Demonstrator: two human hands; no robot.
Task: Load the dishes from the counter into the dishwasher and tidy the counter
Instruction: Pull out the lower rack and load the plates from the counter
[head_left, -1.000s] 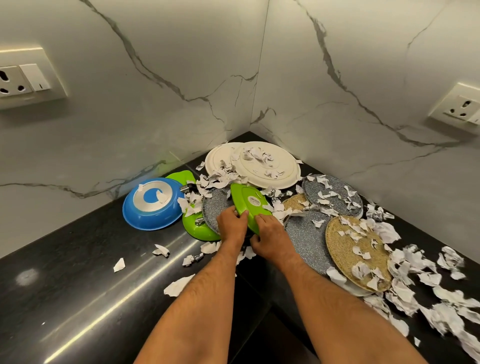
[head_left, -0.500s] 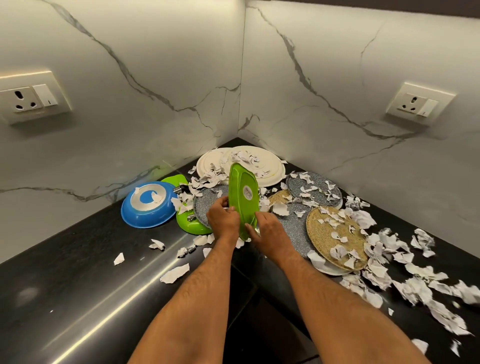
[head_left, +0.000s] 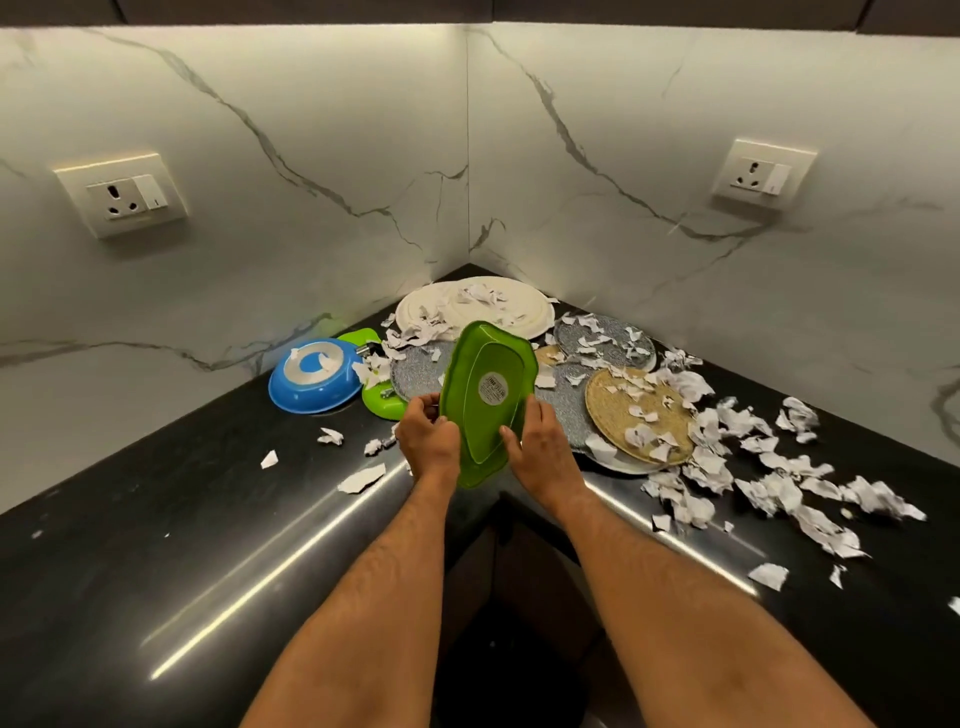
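I hold a green plastic dish (head_left: 485, 400) upright above the counter's inner corner, its underside with a round sticker facing me. My left hand (head_left: 428, 436) grips its left edge and my right hand (head_left: 540, 441) grips its right edge. Behind it on the black counter (head_left: 182, 519) lie an upside-down blue bowl (head_left: 311, 376), another green dish (head_left: 382, 400), two white plates (head_left: 498, 312), grey glitter mats (head_left: 605, 338) and a woven round mat (head_left: 636, 415). Torn paper scraps (head_left: 769, 467) cover the dishes and the counter's right side.
Marble walls meet in the corner behind the dishes. A wall socket (head_left: 122, 195) sits on the left wall, another socket (head_left: 761, 174) on the right. A few paper bits (head_left: 361, 478) lie on the left counter. The counter's front edge notches inward below my hands.
The green dish rose off the pile and turned upright, underside toward me. My view pulled back and tilted up, showing more of the walls.
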